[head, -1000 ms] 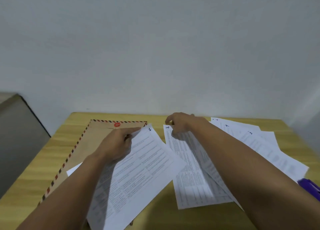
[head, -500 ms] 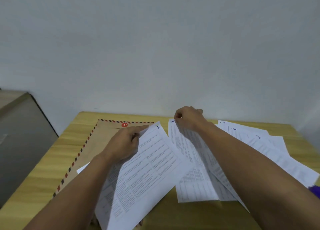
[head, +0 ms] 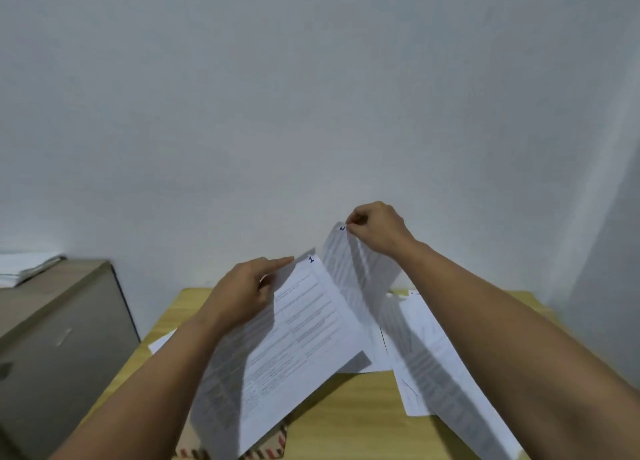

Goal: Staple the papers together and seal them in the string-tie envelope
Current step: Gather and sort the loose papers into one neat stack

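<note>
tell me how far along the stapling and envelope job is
Nothing is finished yet. In hand: the left hand holds the sheet marked 1 and the right hand pinches the sheet marked 2 by its top corner, both raised off the table. More loose sheets remain to gather. Stapling and sealing the envelope are left; no stapler shows.

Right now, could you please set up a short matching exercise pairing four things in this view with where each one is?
Things:
1. sheet marked 1
2. sheet marked 2
3. envelope
4. grey cabinet

Places:
A. beside the table, at the left
B. lifted, pinched at its top corner by the right hand
C. held by the left hand
D. on the table, under the sheet marked 1

Pairs: 1-C, 2-B, 3-D, 4-A
</note>
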### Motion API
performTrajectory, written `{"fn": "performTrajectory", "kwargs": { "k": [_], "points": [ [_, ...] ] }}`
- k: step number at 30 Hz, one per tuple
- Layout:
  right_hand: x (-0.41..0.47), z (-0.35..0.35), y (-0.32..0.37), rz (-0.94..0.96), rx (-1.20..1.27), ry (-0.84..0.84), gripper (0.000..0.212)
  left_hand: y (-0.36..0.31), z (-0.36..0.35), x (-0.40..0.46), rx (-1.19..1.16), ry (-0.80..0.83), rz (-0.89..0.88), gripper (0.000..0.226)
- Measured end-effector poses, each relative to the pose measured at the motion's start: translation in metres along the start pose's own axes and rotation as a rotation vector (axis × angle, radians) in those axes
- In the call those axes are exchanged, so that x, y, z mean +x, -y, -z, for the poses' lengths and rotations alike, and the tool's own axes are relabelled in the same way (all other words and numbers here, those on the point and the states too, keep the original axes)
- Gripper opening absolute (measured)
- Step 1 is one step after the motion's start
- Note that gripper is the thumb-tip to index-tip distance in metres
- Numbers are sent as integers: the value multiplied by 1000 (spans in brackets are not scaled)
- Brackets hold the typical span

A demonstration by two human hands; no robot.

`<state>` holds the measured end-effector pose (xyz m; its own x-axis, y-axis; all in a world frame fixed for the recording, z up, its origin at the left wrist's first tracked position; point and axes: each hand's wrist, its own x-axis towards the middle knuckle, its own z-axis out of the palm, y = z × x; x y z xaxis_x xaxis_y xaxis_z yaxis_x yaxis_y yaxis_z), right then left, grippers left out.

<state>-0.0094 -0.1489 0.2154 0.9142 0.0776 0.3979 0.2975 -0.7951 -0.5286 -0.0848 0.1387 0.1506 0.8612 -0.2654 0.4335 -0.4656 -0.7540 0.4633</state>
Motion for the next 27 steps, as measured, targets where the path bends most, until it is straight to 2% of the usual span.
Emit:
{"fn": "performTrajectory", "kwargs": {
  "k": [7, 13, 22, 27],
  "points": [
    [-41, 57, 26, -4, 396, -5, 6, -53, 22, 4, -106, -93, -78, 61],
    [-78, 76, 26, -264, 720, 178, 5, -85, 10, 4, -201, -153, -123, 58],
    [-96, 67, 5, -362, 918, 251, 17, -105, -10, 4, -251, -116, -154, 52],
    [-102, 61, -5, -360, 981, 252, 14, -103, -23, 5, -282, -90, -127, 56]
  ]
}}
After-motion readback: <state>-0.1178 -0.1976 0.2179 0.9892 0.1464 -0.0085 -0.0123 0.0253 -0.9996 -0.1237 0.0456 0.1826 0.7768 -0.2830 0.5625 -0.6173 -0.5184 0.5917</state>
